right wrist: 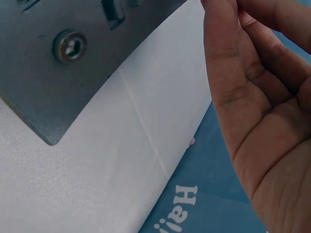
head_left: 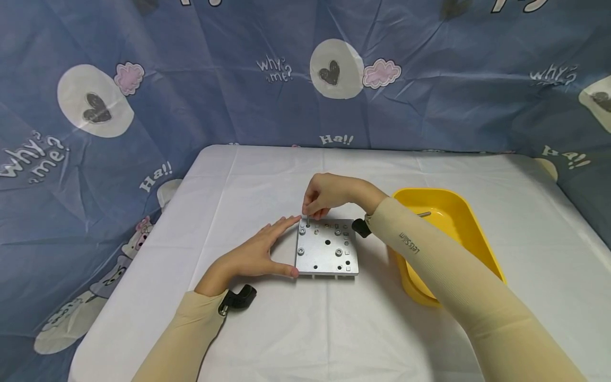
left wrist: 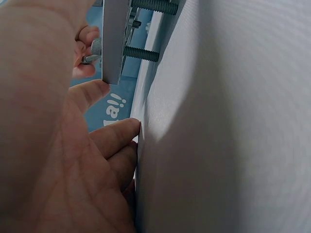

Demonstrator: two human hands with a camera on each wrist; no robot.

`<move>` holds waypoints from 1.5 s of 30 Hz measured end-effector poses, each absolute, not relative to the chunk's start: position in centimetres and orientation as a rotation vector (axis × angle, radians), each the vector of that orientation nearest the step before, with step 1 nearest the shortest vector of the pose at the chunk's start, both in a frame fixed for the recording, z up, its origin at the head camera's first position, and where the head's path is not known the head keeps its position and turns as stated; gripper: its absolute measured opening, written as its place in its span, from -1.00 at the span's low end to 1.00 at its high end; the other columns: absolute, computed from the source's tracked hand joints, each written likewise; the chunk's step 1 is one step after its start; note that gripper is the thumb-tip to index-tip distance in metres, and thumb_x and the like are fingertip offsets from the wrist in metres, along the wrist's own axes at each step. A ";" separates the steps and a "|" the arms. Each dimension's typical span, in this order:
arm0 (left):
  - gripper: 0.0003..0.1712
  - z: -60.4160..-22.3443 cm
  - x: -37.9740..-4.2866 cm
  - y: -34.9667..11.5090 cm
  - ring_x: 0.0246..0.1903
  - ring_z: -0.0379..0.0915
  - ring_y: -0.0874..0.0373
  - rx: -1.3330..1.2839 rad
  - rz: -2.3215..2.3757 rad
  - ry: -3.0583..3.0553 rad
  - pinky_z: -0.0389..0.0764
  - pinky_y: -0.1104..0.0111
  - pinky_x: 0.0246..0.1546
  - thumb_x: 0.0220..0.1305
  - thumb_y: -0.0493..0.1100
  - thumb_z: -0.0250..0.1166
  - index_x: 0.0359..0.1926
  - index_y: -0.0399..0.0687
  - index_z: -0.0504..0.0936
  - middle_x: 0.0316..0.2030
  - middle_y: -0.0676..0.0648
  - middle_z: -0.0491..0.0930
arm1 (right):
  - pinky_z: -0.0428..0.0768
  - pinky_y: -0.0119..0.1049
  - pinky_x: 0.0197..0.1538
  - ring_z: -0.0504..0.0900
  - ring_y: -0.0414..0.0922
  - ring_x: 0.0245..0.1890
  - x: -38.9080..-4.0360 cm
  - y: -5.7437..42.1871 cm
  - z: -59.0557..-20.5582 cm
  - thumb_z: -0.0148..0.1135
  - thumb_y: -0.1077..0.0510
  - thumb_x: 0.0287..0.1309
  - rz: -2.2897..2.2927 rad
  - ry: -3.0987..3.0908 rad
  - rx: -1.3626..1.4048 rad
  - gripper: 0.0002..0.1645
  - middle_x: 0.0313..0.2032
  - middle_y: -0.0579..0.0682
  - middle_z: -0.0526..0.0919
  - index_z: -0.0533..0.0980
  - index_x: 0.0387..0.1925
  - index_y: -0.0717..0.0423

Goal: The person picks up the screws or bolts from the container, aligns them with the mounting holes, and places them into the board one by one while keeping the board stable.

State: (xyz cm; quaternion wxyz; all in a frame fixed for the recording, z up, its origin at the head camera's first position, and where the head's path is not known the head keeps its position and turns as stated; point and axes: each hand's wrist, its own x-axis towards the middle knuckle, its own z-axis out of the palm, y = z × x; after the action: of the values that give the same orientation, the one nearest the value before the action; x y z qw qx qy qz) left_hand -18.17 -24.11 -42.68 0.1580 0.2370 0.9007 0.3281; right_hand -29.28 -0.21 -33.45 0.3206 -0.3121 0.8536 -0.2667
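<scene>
A square metal plate [head_left: 321, 260] with holes and several socket-head screws lies on the table, raised on threaded bolts [left wrist: 142, 53] that show beneath it in the left wrist view. My left hand [head_left: 253, 252] is spread along its left side: the index fingertip touches the far left corner and the thumb the near left corner. Over that far left corner, my right hand [head_left: 326, 192] pinches a thin metal pin [head_left: 307, 219] upright at a hole. In the left wrist view the right fingers sit beside a knurled screw head [left wrist: 96, 47]. The pin's lower end is hidden.
To the right stands a yellow tray [head_left: 465, 223] with a metal rod [head_left: 424, 214] in it, partly covered by the right forearm. A white cloth [head_left: 267, 175] covers the table. Behind it hangs a blue printed curtain [head_left: 267, 106].
</scene>
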 end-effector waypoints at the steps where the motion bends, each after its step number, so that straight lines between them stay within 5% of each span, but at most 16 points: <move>1: 0.43 -42.7 -18.2 -24.1 0.75 -0.24 -0.15 0.676 0.939 2.576 -0.20 -0.19 0.74 0.02 0.30 0.69 0.73 0.51 -0.05 0.74 -0.12 -0.05 | 0.85 -0.14 0.04 0.80 -0.15 -0.31 -29.2 -0.2 -33.4 0.36 0.18 0.47 -0.702 2.240 -0.816 -0.83 -0.34 0.00 0.82 0.77 -0.17 0.20; 45: 0.43 -42.7 -18.2 -24.2 0.74 -0.22 -0.23 0.706 0.937 2.575 -0.18 -0.25 0.73 0.03 0.31 0.67 0.74 0.40 -0.05 0.74 -0.18 -0.04 | 0.83 -0.34 -0.13 0.74 -0.22 -0.39 -28.8 -0.1 -33.5 0.37 0.23 0.43 -0.744 2.159 -0.812 -0.86 -0.38 -0.01 0.80 0.76 -0.20 0.24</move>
State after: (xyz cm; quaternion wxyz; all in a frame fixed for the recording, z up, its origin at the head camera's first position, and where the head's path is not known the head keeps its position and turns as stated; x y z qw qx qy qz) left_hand -18.20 -24.17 -42.65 0.1552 0.2463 0.8990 0.3272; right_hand -28.75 -0.15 -33.47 0.3514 -0.3135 0.8341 -0.2873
